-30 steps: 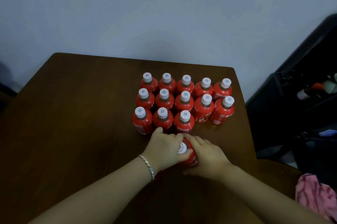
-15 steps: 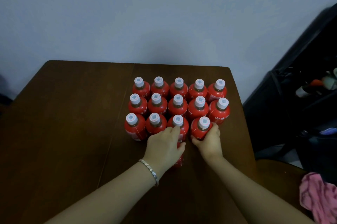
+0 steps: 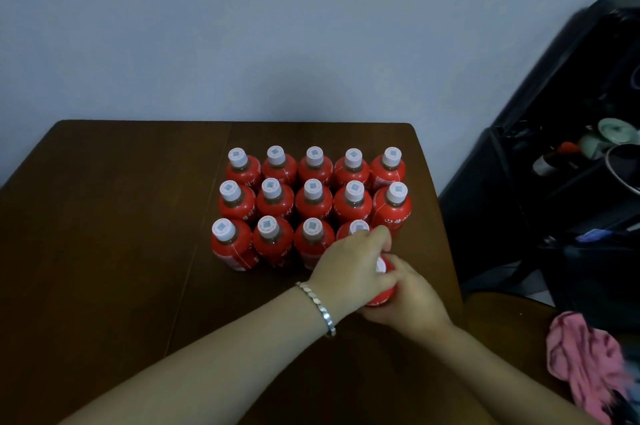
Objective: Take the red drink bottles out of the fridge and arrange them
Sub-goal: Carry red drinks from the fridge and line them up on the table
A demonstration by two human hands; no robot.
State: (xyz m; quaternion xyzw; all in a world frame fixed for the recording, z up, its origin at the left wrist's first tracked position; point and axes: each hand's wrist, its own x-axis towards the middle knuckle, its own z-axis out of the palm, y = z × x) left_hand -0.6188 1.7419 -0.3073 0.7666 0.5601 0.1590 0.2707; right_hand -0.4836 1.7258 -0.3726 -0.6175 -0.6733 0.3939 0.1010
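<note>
Several red drink bottles with white caps (image 3: 313, 201) stand in three tidy rows on a dark wooden table (image 3: 114, 234). The front row's fourth bottle (image 3: 358, 228) is partly hidden behind my left hand (image 3: 349, 268), which wears a silver bracelet. Both hands close around one more red bottle (image 3: 382, 286) just in front of the front row's right end. My right hand (image 3: 412, 300) wraps its lower right side; the left covers its top and left side. Only its cap and part of its red body show.
The table's right edge runs close to the bottles. A black open case (image 3: 571, 182) with assorted items stands to the right. A pink cloth (image 3: 585, 362) lies at the lower right. A pale wall rises behind the table.
My right hand let go of the fourth front-row bottle and came back. Both hands now hold another bottle, shifted right to the front row's right end.
</note>
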